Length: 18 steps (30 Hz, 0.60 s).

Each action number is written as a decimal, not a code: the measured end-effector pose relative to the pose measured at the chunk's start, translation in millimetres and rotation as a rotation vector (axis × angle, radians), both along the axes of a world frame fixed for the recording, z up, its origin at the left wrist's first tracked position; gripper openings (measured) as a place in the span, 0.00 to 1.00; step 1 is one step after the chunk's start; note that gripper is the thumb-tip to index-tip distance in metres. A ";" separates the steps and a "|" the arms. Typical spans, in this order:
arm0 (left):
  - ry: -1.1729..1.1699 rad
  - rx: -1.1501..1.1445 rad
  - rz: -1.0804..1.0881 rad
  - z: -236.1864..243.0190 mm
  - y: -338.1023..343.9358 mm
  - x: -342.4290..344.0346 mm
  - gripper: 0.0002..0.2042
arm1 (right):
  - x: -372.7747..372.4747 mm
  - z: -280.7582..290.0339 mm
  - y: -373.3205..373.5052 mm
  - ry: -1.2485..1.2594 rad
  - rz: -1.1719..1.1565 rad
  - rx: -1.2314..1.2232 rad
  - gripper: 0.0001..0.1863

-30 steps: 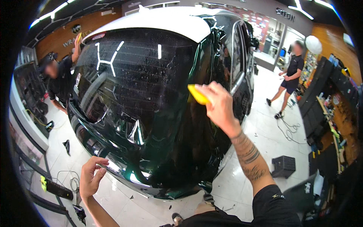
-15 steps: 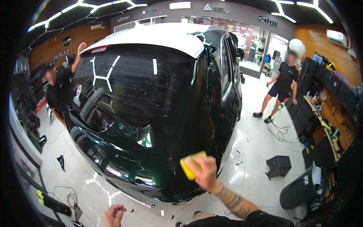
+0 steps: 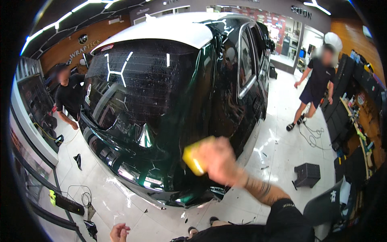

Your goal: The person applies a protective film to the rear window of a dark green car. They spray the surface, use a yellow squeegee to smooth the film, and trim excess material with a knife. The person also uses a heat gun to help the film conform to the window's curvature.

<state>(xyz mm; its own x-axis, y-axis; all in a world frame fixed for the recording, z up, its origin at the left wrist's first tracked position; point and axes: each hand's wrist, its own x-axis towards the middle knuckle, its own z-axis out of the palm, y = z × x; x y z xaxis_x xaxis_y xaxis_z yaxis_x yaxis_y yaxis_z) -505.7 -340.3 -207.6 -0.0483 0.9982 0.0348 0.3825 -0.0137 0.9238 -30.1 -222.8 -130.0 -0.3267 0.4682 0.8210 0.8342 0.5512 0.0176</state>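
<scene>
A yellow squeegee (image 3: 197, 156), flat and rectangular, is gripped by my right hand (image 3: 221, 161), which is blurred by motion. It is in front of the dark green rear side of a car (image 3: 169, 161); whether it touches the surface I cannot tell. The rear window (image 3: 141, 84) has small droplets or specks on it, and the roof (image 3: 161, 30) is white. Low in the picture, my left hand (image 3: 119, 232) hangs away from the car, fingers loosely bent and apart, with nothing seen in it.
One person (image 3: 70, 92) stands at the car's left side, another (image 3: 318, 80) walks on the right near a loose cable (image 3: 312, 135). A black step stool (image 3: 307, 175) and a dark bin (image 3: 324, 205) are at right. Dark trim pieces (image 3: 77, 161) lie on the floor.
My right hand with the squeegee has moved up along the car, and the view has shifted. The person at left has lowered a raised arm. My left hand stays low.
</scene>
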 end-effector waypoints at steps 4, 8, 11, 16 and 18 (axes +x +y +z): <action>-0.016 -0.034 0.100 6.1 -34.7 22.1 0.15 | 21.1 -14.6 33.9 -0.071 0.026 0.080 0.20; 0.029 -0.042 0.046 19.5 -22.6 44.3 0.16 | 126.3 135.7 181.6 0.014 -0.189 0.355 0.16; 0.095 0.029 -0.081 29.5 -14.3 63.0 0.17 | 183.6 220.1 226.5 0.150 -0.363 -0.024 0.15; 0.062 -0.009 -0.014 31.2 -46.1 51.3 0.18 | 141.6 181.2 171.8 0.423 -0.126 0.143 0.15; 0.075 -0.043 0.083 28.1 -61.7 42.7 0.17 | 98.6 138.8 110.2 0.505 -0.018 0.054 0.14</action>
